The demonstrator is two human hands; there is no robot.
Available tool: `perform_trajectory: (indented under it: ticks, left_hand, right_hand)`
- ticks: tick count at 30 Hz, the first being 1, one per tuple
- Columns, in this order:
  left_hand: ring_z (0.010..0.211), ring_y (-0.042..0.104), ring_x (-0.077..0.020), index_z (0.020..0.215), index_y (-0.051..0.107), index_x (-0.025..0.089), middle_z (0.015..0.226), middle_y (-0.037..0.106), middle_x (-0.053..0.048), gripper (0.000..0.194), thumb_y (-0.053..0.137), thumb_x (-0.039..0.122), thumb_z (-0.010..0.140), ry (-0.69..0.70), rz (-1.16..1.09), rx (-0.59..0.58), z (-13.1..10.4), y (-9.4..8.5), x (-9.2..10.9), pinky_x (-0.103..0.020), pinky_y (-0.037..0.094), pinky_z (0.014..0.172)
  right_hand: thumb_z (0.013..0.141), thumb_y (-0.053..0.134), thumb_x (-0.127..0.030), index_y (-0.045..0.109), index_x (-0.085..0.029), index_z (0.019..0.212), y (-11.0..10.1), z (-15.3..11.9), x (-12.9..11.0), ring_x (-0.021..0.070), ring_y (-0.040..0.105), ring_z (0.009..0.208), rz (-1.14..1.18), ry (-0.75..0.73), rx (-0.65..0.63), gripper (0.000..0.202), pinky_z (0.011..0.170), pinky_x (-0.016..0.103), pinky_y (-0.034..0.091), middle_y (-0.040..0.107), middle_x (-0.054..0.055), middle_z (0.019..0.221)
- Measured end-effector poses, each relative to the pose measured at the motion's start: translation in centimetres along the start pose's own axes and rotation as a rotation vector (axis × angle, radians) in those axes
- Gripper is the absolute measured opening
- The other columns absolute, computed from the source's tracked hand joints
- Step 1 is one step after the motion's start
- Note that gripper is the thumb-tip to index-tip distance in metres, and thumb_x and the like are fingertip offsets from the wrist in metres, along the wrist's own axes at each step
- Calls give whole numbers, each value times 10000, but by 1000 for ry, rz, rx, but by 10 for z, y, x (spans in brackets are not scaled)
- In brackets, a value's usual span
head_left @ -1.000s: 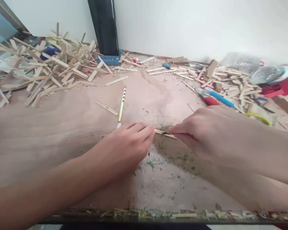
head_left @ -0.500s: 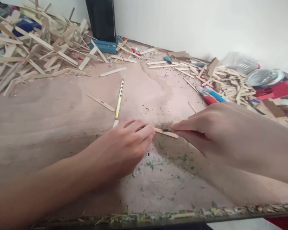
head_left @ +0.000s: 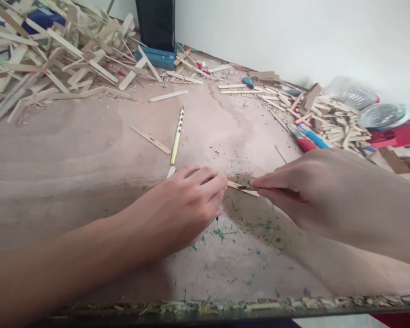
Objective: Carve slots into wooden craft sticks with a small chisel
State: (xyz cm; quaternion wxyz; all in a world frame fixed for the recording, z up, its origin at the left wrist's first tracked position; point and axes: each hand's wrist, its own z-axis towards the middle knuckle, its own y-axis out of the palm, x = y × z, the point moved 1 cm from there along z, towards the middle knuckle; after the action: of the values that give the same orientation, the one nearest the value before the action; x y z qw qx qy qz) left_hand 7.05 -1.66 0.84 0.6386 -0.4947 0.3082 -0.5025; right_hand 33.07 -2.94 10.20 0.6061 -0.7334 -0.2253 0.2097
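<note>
My left hand [head_left: 198,196] is closed over a light wooden stick [head_left: 250,192], pressing it to the tabletop; the stick's right end sticks out past my fingers. My right hand [head_left: 294,187] pinches a small dark piece [head_left: 243,187] between thumb and forefinger, its tip touching the stick. Behind my left hand a yellow pencil with purple dots [head_left: 177,135] lies beside a stick with a small slot [head_left: 151,139]. The white end of another stick [head_left: 171,171] shows by my left knuckles.
A large heap of wooden sticks [head_left: 64,50] fills the back left. A black object on a blue base [head_left: 156,57] stands by the wall. Short sticks [head_left: 341,120], a blue pen [head_left: 312,136] and clear plastic [head_left: 382,115] lie at the right. Green shavings [head_left: 218,233] dot the wooden table [head_left: 89,127].
The view has shifted, so most things appear slightly further right and higher. The dark piece in my right hand now tilts across the stick, and a gap shows in the stick beside it.
</note>
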Motion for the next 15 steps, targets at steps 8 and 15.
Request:
perform_trajectory:
  ticks: [8,15]
  left_hand:
    - [1085,718,-290,1206,825,79,1184,785,-96,196,729,226,1119,1,-11,25,3,3,-1,-445,539,945]
    - [1123,708,-313,1216,822,72,1207,787,-106,389,882,417,1046,-3,-17,40,2,2,-1,-462,556,978]
  right_hand:
    - [1061,538,-298,754,-270,717,-4,0,-6,218,621,412,-31,-9,-3,406,451,316,174,633,11,529]
    - [1096,507,-344,674,-249,676,0,2,-5,172,513,393,6,10,-2,462,476,327,139,588,10,521]
